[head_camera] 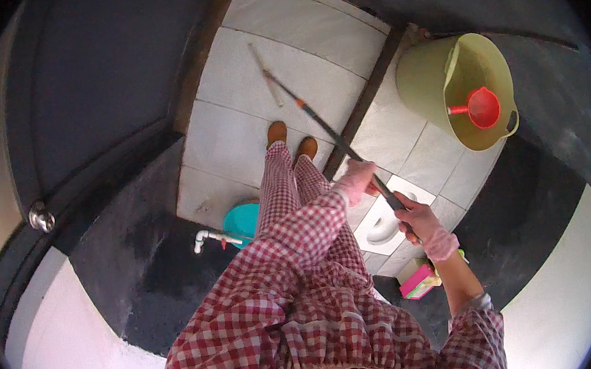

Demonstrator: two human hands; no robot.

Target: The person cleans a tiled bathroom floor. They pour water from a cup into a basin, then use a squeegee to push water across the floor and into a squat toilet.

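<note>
A long black pole [321, 122] with an orange collar runs from my hands to the upper left. It ends in a thin, pale bar-shaped head [274, 88] on the grey floor tiles [282, 49]; it looks like a floor squeegee, though the head is blurred. My left hand [356, 181], in a thin pink glove, grips the pole partway along. Close to the top end, my right hand [417, 218] is wrapped around it, gloved in the same way. Below both hands, a white squat toilet [380, 229] is set in the tiles, partly covered by the pole and my hands.
A dark ledge [367, 97] divides the floor. On its right stands a yellow-green tub [424, 78] with a red dipper [483, 107]. A teal basin [238, 222] sits under a white plastic tap [203, 237]. A pink box [417, 281] is near my right forearm. Left is a dark door [102, 59].
</note>
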